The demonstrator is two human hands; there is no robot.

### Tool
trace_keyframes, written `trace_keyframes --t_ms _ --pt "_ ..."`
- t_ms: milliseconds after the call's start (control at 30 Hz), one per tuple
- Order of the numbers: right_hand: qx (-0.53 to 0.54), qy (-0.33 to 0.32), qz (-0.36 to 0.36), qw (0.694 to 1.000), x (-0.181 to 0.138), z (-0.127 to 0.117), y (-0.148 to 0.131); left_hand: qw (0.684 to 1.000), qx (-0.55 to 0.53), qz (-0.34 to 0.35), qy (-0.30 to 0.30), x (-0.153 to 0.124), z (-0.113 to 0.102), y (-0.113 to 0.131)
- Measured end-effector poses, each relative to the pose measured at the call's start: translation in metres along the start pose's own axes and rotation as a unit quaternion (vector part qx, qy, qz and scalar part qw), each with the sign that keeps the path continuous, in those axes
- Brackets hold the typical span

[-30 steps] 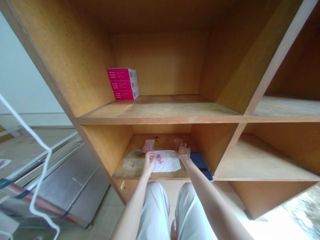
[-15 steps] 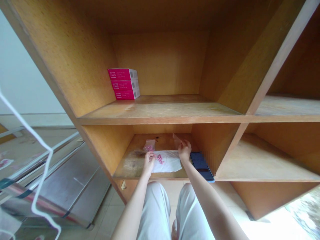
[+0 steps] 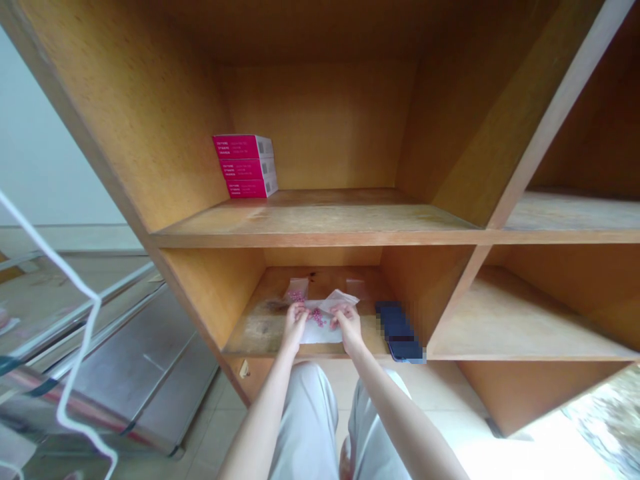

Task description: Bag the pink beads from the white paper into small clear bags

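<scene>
A thin white sheet [image 3: 323, 333], paper or tissue, lies on the lower shelf with its right part folded up and over. Small pink beads or pellets [image 3: 317, 316] are gathered on it between my hands. My left hand [image 3: 296, 325] is closed at the sheet's left edge, seemingly pinching it. The raised right part of the sheet is gripped in my right hand [image 3: 347, 325]. Behind my left hand rests a small clear bag [image 3: 296, 292] with similar pink pieces inside. Another clear bag [image 3: 356, 287], apparently flat, lies behind the sheet on the right.
A dark phone-like device [image 3: 401, 333], partly pixelated, lies at the shelf's right front. Several pink boxes [image 3: 245, 167] are stacked on the upper shelf [image 3: 345, 217]. At the far left hangs a white cable [image 3: 83, 353], near a metal-framed unit [image 3: 135, 360].
My right hand has let go of the clear bag, which now lies on the shelf, and moved left to lift and fold the sheet's right side. My left hand stays at the left edge.
</scene>
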State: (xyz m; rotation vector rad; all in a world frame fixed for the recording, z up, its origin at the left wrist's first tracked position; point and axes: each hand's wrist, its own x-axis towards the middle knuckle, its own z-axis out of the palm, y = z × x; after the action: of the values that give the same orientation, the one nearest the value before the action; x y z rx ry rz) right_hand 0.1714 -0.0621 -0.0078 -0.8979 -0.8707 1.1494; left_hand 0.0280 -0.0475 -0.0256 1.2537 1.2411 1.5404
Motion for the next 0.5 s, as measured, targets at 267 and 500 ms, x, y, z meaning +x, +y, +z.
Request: trace_keyframes --t_ms 267,500 --pt "0.021 -0.030 0.006 0.999 -0.002 -0.003 0.001 0.999 -0.003 0.031 0.000 -0.005 0.003 0.013" --pt "0.021 -0.034 0.004 0.999 -0.001 -0.003 0.002 0.991 0.026 0.087 -0.096 -0.002 0.014 0.046"
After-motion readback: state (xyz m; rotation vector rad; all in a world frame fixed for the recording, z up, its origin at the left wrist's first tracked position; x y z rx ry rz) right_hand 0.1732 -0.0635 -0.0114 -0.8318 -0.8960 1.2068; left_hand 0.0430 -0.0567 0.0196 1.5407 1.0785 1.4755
